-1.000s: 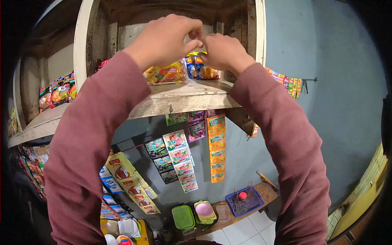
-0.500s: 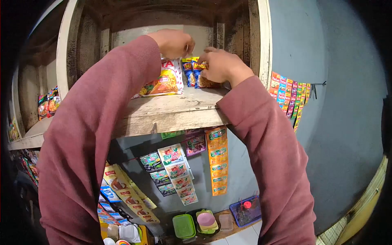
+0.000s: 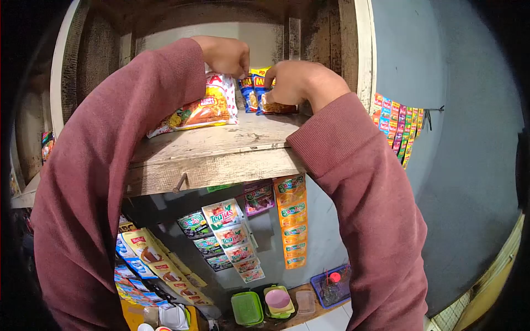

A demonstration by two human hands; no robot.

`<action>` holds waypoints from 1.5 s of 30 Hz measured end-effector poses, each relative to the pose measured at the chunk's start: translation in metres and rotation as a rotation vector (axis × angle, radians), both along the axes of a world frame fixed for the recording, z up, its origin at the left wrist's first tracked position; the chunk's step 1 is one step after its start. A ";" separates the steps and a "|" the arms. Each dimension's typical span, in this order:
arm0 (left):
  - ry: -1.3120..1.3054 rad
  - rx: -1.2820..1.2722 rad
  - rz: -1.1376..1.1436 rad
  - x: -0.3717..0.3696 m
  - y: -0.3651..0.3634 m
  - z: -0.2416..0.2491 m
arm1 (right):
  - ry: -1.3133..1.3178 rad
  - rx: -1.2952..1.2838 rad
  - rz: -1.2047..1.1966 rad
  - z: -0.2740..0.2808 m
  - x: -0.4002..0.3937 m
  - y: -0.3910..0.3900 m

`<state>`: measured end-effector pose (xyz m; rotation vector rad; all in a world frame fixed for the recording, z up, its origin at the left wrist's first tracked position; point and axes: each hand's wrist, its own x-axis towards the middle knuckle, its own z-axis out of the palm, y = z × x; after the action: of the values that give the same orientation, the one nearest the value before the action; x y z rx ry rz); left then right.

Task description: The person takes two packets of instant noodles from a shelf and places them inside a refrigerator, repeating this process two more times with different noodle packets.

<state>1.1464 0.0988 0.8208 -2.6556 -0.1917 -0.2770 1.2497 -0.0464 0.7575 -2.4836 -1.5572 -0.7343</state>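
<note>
Hands've parted; upright blue pkts (image 3: 260, 98) lie at L hand's (image 3: 227, 55) 5 o'clock, nearer R hand's (image 3: 306, 81) 9. Both curled narrow; grip can't tell.

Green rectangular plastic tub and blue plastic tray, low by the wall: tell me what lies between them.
The head view shows a round pink dish on a yellow-green container, then a clear rectangular plastic container.

Hanging before the grey wall (image 3: 464, 138), strips of orange Jasjus sachets (image 3: 293, 220) and white Teajus sachets (image 3: 232, 237); farther right, multicoloured sachets (image 3: 395, 124). On the wooden worktop (image 3: 288, 322), a green container (image 3: 247, 308), pink bowl (image 3: 277, 298) and blue tray (image 3: 339, 298).
</note>
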 end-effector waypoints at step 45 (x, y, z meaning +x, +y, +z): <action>-0.804 0.093 -0.202 -0.008 -0.023 -0.025 | -0.157 0.448 0.130 -0.016 -0.015 -0.023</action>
<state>1.1386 0.0758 0.7955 -2.3259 -0.1505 -1.3703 1.2345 -0.0698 0.7418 -2.0244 -1.3933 -1.1343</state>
